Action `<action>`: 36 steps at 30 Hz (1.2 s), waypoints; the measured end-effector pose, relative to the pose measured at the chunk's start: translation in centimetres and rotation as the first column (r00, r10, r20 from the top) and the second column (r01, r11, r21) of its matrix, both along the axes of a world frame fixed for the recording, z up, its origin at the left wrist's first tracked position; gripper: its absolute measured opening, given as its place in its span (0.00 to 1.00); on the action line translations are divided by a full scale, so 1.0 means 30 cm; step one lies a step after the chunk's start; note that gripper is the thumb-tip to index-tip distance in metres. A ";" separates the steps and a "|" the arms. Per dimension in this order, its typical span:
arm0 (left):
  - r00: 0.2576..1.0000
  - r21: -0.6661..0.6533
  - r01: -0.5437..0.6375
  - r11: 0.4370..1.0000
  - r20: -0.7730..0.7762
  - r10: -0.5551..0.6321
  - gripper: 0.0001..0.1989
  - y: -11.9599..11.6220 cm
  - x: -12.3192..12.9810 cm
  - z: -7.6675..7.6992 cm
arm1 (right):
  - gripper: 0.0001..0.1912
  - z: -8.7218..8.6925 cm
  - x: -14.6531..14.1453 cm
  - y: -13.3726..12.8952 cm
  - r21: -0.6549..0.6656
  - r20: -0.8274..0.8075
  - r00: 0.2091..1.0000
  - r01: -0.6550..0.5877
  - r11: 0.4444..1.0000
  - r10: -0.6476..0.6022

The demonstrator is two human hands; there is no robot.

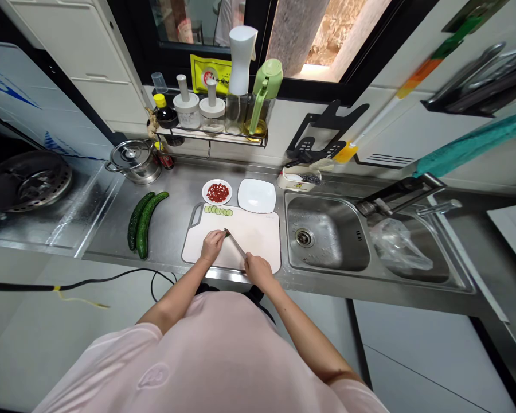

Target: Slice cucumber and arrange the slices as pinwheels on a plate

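My right hand (258, 271) is wrapped round the handle of a knife (236, 245), whose blade slants up and left over the white cutting board (258, 235). My left hand (212, 245) rests on the board with its fingers pinched together. At those fingertips, by the knife's tip, is a small dark green piece (227, 232) that looks like a cucumber end; the fingers partly hide it. A row of overlapping cucumber slices (218, 211) lies along the board's upper left edge.
Two whole cucumbers (144, 225) lie left of the board. Behind it stand a plate of chopped red pieces (205, 194) and a white plate (257, 195). A steel pot (140, 163) is at back left, a sink (327, 229) at right. Condiments fill a wall rack (223, 136).
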State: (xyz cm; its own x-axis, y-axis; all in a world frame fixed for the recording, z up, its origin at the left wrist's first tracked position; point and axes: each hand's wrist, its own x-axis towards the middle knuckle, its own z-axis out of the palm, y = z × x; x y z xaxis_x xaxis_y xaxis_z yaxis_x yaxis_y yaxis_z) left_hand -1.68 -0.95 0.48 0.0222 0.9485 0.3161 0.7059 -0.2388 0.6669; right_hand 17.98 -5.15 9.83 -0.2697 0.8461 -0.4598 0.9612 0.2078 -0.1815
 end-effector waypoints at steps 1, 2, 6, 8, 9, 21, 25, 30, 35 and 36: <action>1.000 0.004 0.003 1.000 -0.002 -0.003 0.12 0.000 0.000 -0.001 | 0.12 0.002 -0.001 0.002 -0.003 0.002 1.000 -0.003 1.000 0.003; 1.000 0.012 0.006 1.000 -0.002 -0.006 0.12 0.001 0.000 -0.002 | 0.12 0.005 -0.003 0.005 -0.007 0.003 1.000 -0.004 1.000 0.004; 1.000 0.063 0.015 0.998 0.002 -0.015 0.12 0.003 -0.001 -0.010 | 0.12 0.017 -0.013 0.017 -0.029 0.008 1.000 -0.004 1.000 0.004; 1.000 0.090 0.020 0.996 0.008 -0.021 0.12 0.004 -0.003 -0.014 | 0.12 0.020 -0.017 0.023 -0.029 0.008 1.000 -0.010 1.000 0.010; 1.000 0.101 0.023 0.995 0.010 -0.024 0.12 0.005 -0.003 -0.016 | 0.12 0.022 -0.018 0.026 -0.028 0.008 1.000 -0.014 1.000 0.014; 1.000 0.135 0.025 0.990 0.005 -0.026 0.11 0.009 -0.002 -0.016 | 0.13 0.021 -0.038 0.061 -0.033 -0.011 0.999 -0.039 0.999 0.039; 1.000 0.135 0.024 0.991 0.002 -0.024 0.11 0.009 -0.002 -0.014 | 0.13 0.015 -0.048 0.073 -0.036 -0.011 0.999 -0.041 0.999 0.040; 1.000 0.131 0.026 0.991 0.008 -0.027 0.11 0.009 -0.003 -0.014 | 0.13 0.000 -0.068 0.093 -0.010 -0.030 0.998 -0.048 0.999 0.047; 0.999 0.132 0.035 0.991 0.009 -0.036 0.11 0.010 -0.004 -0.017 | 0.13 -0.014 -0.095 0.112 -0.004 -0.037 0.999 -0.040 0.999 0.040; 0.999 0.132 0.036 0.991 0.010 -0.038 0.11 0.010 -0.004 -0.017 | 0.13 -0.015 -0.100 0.116 0.001 -0.035 0.999 -0.039 0.999 0.039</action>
